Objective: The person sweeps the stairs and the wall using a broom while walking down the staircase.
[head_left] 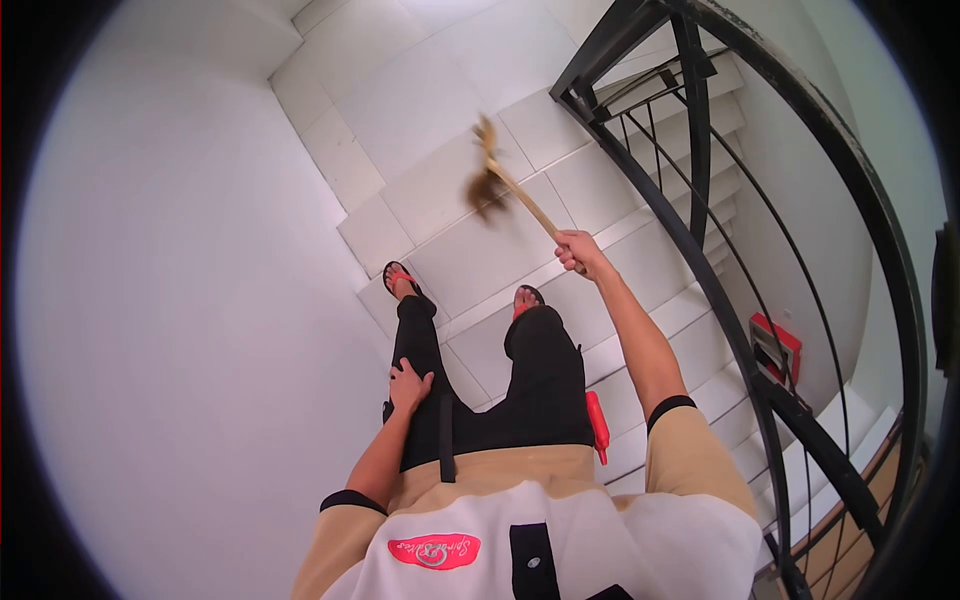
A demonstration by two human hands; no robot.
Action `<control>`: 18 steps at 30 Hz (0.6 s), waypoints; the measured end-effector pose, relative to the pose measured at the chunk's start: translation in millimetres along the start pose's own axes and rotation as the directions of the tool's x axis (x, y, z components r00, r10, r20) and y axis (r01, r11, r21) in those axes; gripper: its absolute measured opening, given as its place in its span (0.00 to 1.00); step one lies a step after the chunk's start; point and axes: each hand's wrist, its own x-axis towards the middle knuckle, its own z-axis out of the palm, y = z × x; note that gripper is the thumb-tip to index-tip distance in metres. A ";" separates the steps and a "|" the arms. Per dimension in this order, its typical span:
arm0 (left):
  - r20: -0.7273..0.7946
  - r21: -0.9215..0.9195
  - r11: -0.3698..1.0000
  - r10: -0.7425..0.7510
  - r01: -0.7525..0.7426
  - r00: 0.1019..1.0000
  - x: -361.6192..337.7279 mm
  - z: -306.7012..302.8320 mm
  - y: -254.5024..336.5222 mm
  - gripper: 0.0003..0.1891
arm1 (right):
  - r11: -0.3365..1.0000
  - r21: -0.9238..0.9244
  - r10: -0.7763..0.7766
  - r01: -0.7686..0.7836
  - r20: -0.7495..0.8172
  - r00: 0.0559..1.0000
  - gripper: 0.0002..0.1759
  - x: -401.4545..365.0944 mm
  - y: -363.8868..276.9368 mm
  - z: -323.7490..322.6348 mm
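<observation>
Tan, wooden-handled brush (525, 199) with blurred brown tuft slants far and left from the right hand (581, 254), whose grip wraps its near end above white stairs (450, 268); the left hand (410, 386) rests spread on black trousers (545, 375).

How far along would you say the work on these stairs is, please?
Perhaps partway: the steps near the feet look mostly clean, though whether they are finished cannot be told. In hand now is the stick, gripped by the right hand, its brown tuft blurred; the left hand rests on the thigh. More steps show beyond the railing and may be left.
</observation>
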 end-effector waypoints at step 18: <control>0.035 -0.063 0.993 0.105 -0.103 0.994 99.9 -21.2 -94.9 0.27 | 0.291 -0.938 -0.538 -0.191 -0.325 0.778 0.11 277.4 150.0 119.9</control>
